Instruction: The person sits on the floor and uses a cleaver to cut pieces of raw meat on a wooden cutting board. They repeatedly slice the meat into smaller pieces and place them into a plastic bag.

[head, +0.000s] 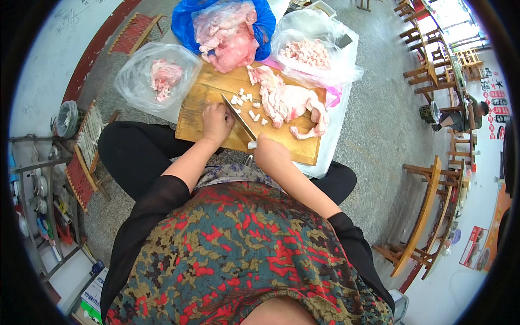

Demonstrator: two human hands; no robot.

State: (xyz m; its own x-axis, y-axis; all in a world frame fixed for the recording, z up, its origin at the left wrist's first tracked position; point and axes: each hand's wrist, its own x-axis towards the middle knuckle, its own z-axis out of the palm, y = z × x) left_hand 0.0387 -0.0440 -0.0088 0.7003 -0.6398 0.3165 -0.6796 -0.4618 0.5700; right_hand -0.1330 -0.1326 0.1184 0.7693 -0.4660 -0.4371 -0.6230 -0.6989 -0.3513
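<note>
My right hand (271, 153) grips the handle of a kitchen knife (240, 118), its blade slanting up and left over a wooden cutting board (199, 91). Left of the blade, my left hand (218, 122) rests on the board with curled fingers; whether it holds anything is hidden. Several small white fat cubes (246, 97) lie just right of the blade. A large piece of raw fatty meat (284, 99) stretches over the board's right side. More raw meat (229, 32) fills a blue plastic bag (183, 25) at the board's far edge.
A clear bag (134, 81) with meat scraps (165, 78) stands left of the board, and another bag (345, 67) with diced fat (305, 53) at the far right. Woven stools (132, 34) are on the left. Wooden benches (420, 219) line the right, where another person (463, 115) sits.
</note>
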